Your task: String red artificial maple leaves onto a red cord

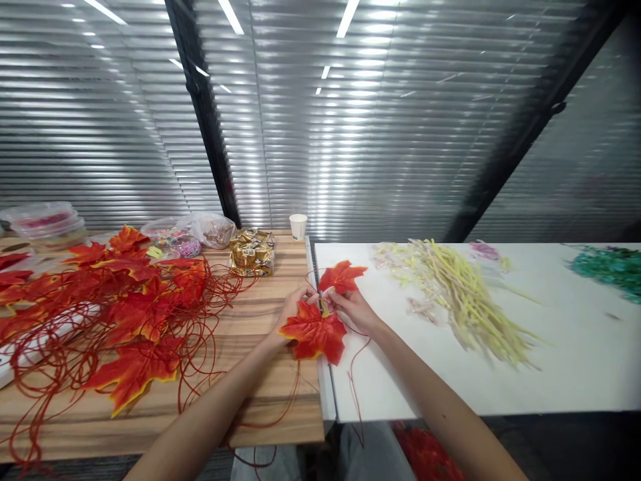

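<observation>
My left hand (297, 304) is closed around the stem end of an artificial maple leaf (319, 334), red-orange with yellow edges. That leaf hangs in front and hides part of the fingers. My right hand (353, 311) pinches close beside the yellow stem (324, 308), its fingertips almost meeting the left ones. Behind the right fingers rises a second red maple leaf (342, 275). A thin red cord (352, 374) trails from the hands down past the table edge. Exactly what the right fingertips grip is too small to make out.
Left on the wooden table (280, 417) lies a tangle of red cords (200, 321) with several maple leaves (143, 310). Gold packets (252, 252) and a paper cup (298, 227) stand behind. Yellow strands (465, 300) and green pieces (608, 268) lie on the white table (565, 367).
</observation>
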Available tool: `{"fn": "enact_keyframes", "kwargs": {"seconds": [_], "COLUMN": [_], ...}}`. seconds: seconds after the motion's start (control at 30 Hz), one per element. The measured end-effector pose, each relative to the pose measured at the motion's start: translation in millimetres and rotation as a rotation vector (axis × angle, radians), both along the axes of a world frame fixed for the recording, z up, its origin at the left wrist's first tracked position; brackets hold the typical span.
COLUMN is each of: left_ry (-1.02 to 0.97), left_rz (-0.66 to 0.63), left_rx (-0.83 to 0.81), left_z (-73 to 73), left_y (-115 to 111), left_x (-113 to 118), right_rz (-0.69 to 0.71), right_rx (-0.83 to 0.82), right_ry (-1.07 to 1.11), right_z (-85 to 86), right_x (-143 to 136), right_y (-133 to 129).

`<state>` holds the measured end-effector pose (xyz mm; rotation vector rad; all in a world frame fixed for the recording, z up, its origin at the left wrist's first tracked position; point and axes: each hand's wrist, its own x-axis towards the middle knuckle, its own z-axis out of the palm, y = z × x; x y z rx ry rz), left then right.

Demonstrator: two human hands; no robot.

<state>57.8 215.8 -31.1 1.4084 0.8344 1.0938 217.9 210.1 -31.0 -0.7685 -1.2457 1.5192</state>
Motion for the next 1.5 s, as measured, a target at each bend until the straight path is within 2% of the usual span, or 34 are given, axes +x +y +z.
{"fn": "enact_keyframes", "kwargs": {"seconds": [0.2, 0.43, 0.53, 0.6, 0.7, 0.87, 1.1, 1.3, 1.5], "left_ry": [0.095, 0.263, 0.323, 0.347, 0.371, 0.387, 0.419, 0.477, 0.521], "left_rz": [0.054, 0.061, 0.059, 0.043, 0.022, 0.023, 0.047, 0.144, 0.131], "left_rx": [0.133, 0.304, 0.372, 0.403, 0.414, 0.414, 0.433, 0.428, 0.433], "left_z": [6.7, 20.6, 20.3, 17.6, 12.5, 9.5, 17.4, 23.0, 23.7], "left_y": [-3, -12, -13, -12, -10, -6, -10, -11, -11], "left_x": [2, 2, 2, 2, 0, -1, 0, -3, -2], "right_rz": [0.043, 0.007, 0.035, 0.101, 0.182, 0.187, 0.148, 0.189, 0.176], "right_rx": [0.013, -0.001, -0.051, -0.077, -0.091, -0.100, -0.115, -0.059, -0.039], "right_ry": [-0.020, -0.078, -0.147, -0.175, -0.152, -0.162, -0.224, -0.168, -0.183], "right_z": [9.9, 21.0, 20.3, 17.6, 11.7, 8.6, 15.7, 15.0, 14.4], "right_x": [1, 3, 6, 7, 7, 6, 10, 10, 12], "right_y": [-4, -9, -12, -12, -10, -7, -9, -5, -3]}}
